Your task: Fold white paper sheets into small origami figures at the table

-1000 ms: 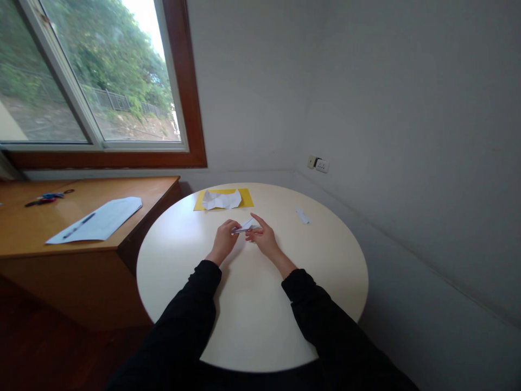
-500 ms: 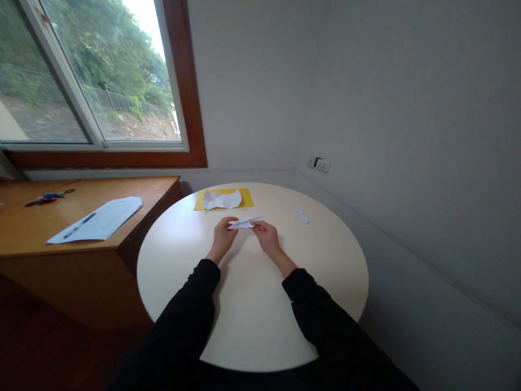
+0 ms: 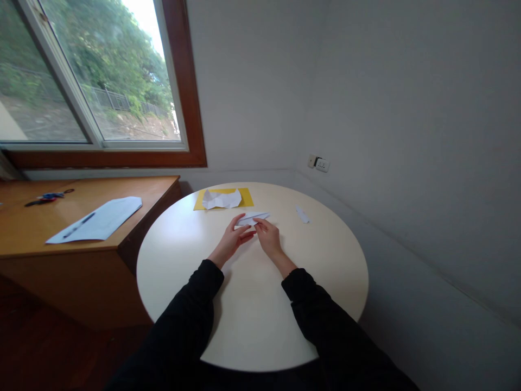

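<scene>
While both hands meet at the middle of the round table (image 3: 252, 320), they work on a small folded white paper (image 3: 253, 218). L hand (image 3: 233, 238) comes from 7 o'clock; its thumb and fingers are spread a little and the fingertips (image 3: 247, 234) touch the near edge of the paper, at its left part. R hand (image 3: 268, 238) comes from 5 o'clock, fingers curled and pressed together on the near right part of the paper, pinching it as far as I can see. Paper is flat and long, with a pointed end toward 3 o'clock, and it lies on or just over the table top; which one I cannot tell. Both arms are in black sleeves.

At 12 o'clock from the hands, near the far edge of the table, is a yellow sheet (image 3: 246, 197) w/ a crumpled white paper (image 3: 221, 200) on top of it. At 2 o'clock, well apart from the hands, lies a small white paper strip (image 3: 302, 214).

At 9 o'clock, beside the table, stands a wooden desk (image 3: 36, 228) w/ a white document (image 3: 97, 219) and a pen (image 3: 78, 225) on it, plus some small items far left, too small to tell. Window (image 3: 89, 76) is above the desk, and a wall socket (image 3: 318, 163) is at 1 o'clock on the wall.
</scene>
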{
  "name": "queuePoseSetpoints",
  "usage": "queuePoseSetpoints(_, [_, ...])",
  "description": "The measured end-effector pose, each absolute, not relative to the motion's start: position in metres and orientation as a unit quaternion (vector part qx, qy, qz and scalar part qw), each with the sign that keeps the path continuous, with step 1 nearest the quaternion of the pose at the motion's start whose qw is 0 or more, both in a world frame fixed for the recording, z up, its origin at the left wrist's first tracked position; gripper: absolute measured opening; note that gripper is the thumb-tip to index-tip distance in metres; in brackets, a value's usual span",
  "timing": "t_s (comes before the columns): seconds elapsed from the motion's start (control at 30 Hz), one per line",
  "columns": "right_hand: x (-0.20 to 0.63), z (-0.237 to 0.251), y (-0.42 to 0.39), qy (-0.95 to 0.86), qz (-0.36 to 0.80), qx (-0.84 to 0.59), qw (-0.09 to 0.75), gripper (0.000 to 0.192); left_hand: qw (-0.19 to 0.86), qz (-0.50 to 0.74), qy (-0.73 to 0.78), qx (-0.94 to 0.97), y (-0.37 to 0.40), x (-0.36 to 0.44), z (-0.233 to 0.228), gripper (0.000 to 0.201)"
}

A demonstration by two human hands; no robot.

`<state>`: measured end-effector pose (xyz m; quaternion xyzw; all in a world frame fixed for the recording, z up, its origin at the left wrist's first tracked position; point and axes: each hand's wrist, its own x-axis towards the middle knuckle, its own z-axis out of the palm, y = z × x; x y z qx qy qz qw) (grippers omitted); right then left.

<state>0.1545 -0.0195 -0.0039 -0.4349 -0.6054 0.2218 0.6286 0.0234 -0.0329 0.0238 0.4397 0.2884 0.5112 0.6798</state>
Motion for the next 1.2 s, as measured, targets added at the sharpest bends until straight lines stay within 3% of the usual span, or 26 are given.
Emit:
queuePoseSetpoints(0.27, [0.1513,-0.0046,-0.0219,-0.656,0.197,-0.418,0.597,0.021,0.616,0.599,0.315,0.404,-0.0298,0.0299,0.0166,0.029])
queuePoseSetpoints(0.83, [0.1502,-0.0022,-0.0234,-0.658,0.227,-0.411,0.589,0.013,0.539,0.628,0.367,0.424,-0.0296,0.025,0.0181,0.014])
queuePoseSetpoints(1.2, [0.1463,-0.0021,-0.0233,-0.612,0.356,-0.406,0.578,0.028,0.527,0.635,0.358,0.437,-0.0286,0.0273,0.0161,0.013])
